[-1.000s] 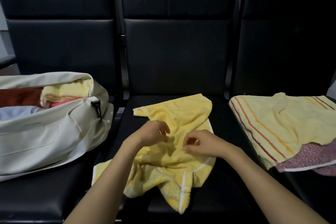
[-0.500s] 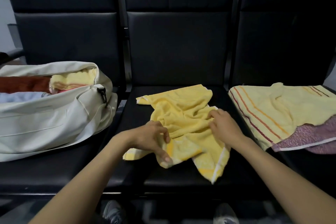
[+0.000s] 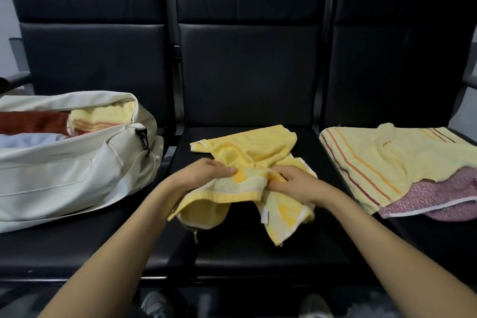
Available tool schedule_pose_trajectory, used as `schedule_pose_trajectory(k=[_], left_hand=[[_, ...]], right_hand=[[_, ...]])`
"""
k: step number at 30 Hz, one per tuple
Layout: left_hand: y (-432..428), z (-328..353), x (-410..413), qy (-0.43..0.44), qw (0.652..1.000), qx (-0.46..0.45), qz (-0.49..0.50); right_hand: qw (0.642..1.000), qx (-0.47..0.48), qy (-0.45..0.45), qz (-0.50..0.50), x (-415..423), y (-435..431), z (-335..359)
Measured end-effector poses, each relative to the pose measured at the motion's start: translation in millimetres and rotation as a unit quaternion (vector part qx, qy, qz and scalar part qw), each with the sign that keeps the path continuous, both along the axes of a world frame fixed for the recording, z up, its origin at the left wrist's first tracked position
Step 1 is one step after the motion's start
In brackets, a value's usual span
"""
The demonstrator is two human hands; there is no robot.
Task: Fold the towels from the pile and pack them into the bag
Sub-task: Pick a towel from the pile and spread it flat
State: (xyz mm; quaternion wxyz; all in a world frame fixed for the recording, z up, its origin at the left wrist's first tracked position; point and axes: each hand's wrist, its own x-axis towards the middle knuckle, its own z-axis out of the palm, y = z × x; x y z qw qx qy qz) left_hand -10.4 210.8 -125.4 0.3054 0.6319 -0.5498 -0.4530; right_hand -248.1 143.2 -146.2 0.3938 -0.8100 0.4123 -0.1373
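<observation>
Yellow towel (image 3: 260, 148), gripped by left hand (image 3: 204, 175) and right hand (image 3: 296, 183), is bunched; its dangling corners may slide off the seat (image 3: 258, 253).

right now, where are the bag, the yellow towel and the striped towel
bag (image 3: 64, 170): head view, on its pale front wall
yellow towel (image 3: 258, 144): head view, on its far flat part
striped towel (image 3: 413, 160): head view, on its plain middle
</observation>
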Motion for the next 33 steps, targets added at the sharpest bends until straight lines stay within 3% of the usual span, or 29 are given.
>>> schedule_pose_trajectory(k=[1, 2, 3, 4, 5, 7, 9, 12, 14, 20, 24, 26, 28, 30, 33], left_hand=[[-1.9, -5.4, 3.3, -0.078, 0.997, 0.010, 0.024], [-2.9, -13.3, 5.1, -0.210, 0.976, 0.007, 0.049], [-3.5, -21.9, 4.6, -0.350, 0.934, -0.019, 0.061], [-4.2, -29.2, 1.2, -0.440, 0.894, -0.061, 0.052], [-3.9, -34.0, -3.3, -0.464, 0.878, -0.111, 0.036], [-3.6, -35.5, -9.4, -0.371, 0.914, -0.162, -0.004], [-2.9, -34.3, -12.8, -0.292, 0.945, -0.124, -0.078], [-0.9, -39.0, -13.0, -0.303, 0.940, -0.042, -0.154], [-3.1, -42.6, -7.5, -0.335, 0.931, -0.058, -0.133], [-3.9, -32.6, -11.5, -0.390, 0.910, -0.139, 0.002], [-11.9, -18.5, -22.3, -0.307, 0.906, -0.270, 0.109], [-21.1, -12.9, -19.7, -0.268, 0.927, -0.244, 0.093], [-30.0, -15.3, -17.6, -0.309, 0.934, -0.171, 0.050], [-35.8, -21.7, -17.3, -0.374, 0.919, -0.124, 0.026], [-42.4, -40.1, -16.0, -0.370, 0.925, -0.084, -0.017]], right_hand=[[0.998, -0.032, 0.042, -0.028, -0.6, -2.5, -2.2], [0.986, -0.100, 0.118, -0.056, -1.5, -4.5, -6.0], [0.961, -0.187, 0.189, -0.072, -1.0, -4.2, -7.8], [0.940, -0.252, 0.218, -0.077, 0.0, -4.8, -10.4], [0.935, -0.286, 0.196, -0.079, 1.8, -4.1, -11.3], [0.958, -0.263, 0.095, -0.064, 5.9, 1.9, -4.0], [0.990, -0.140, 0.030, -0.001, 7.5, 6.1, 0.1], [0.973, -0.011, 0.176, 0.152, 0.9, 14.2, -0.5], [0.959, -0.008, 0.226, 0.169, -6.9, 7.5, -8.7], [0.952, -0.196, 0.228, 0.061, -4.0, -5.2, -12.2], [0.968, -0.187, 0.075, -0.150, -5.4, -19.6, -1.3], [0.942, -0.191, 0.005, -0.277, -8.7, -30.8, -0.4], [0.916, -0.187, 0.006, -0.354, -12.3, -40.0, -2.6], [0.924, -0.138, 0.015, -0.356, -12.3, -47.5, -9.9], [0.977, -0.034, 0.058, -0.201, -6.9, -52.3, -27.4]])
